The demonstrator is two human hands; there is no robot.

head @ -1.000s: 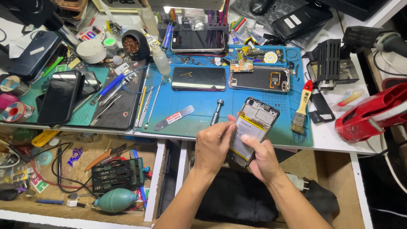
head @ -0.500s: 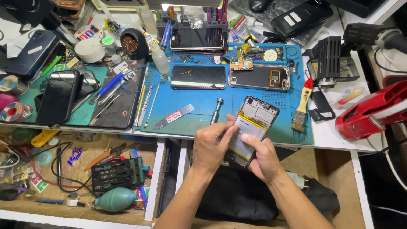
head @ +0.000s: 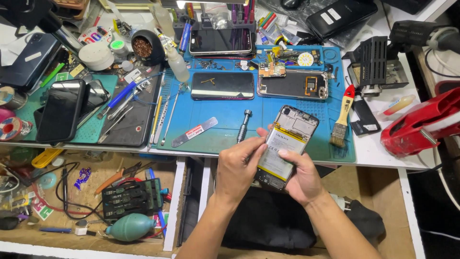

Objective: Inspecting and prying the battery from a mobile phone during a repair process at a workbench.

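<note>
Both of my hands hold an opened phone (head: 287,144) with its back cover off, its yellowish battery and dark frame showing. My left hand (head: 237,165) grips the phone's left side, fingers curled over the battery's edge. My right hand (head: 302,177) supports the lower right side, thumb resting on the battery. The phone hangs tilted over the front edge of the blue work mat (head: 211,124).
On the mat lie a dark phone screen (head: 223,85), another opened phone frame (head: 292,84), a small screwdriver (head: 243,125), a metal pry tool (head: 194,132) and a brush (head: 342,117). An open drawer (head: 91,192) with tools sits lower left; a red tool (head: 421,122) lies right.
Hands and phone stay nearly in place; my fingers shift slightly on the battery.
</note>
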